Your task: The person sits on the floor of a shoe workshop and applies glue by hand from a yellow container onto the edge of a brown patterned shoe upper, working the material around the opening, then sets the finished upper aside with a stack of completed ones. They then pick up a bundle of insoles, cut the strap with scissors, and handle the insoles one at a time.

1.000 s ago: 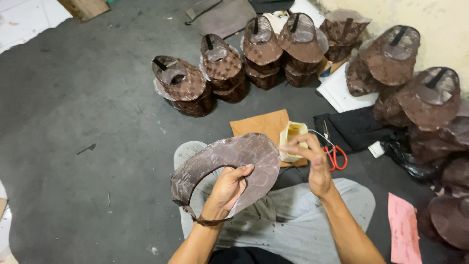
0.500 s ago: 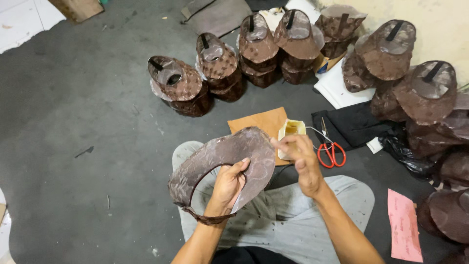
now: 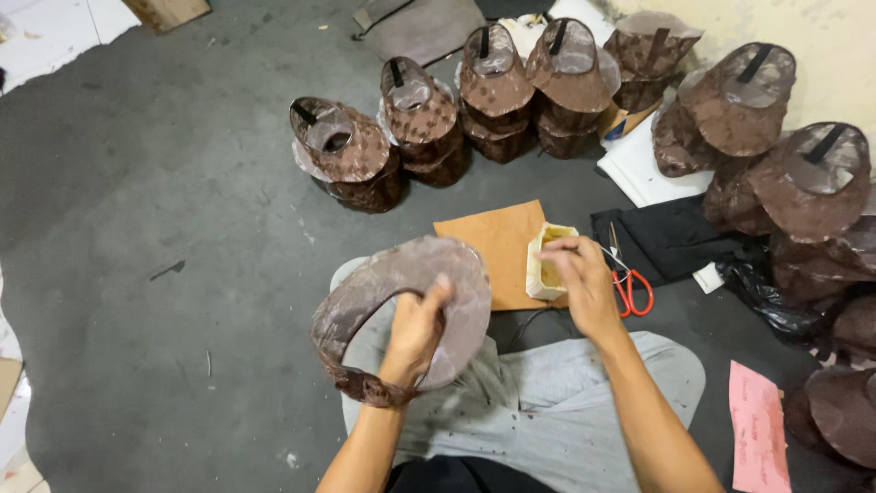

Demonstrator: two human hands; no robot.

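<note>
Grey concrete floor (image 3: 137, 228) is sat on, with brown hats (image 3: 497, 78) stacked from 11 to 3 o'clock. A brown hat brim (image 3: 401, 292) is held up at 7 o'clock by the left hand (image 3: 415, 333), its grip closed on the inner edge; it looks light, thin and bendy, so the edge seems best for holding. The right hand (image 3: 584, 288) has its grip narrow, fingers dipped into a small pale tub (image 3: 538, 274) at 5 o'clock, beside red scissors (image 3: 631, 288).

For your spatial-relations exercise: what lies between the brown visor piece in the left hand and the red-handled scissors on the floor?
In the head view, between the brown visor piece and the red-handled scissors lie a tan sheet, a small pale container, and the right hand reaching into it.
</note>
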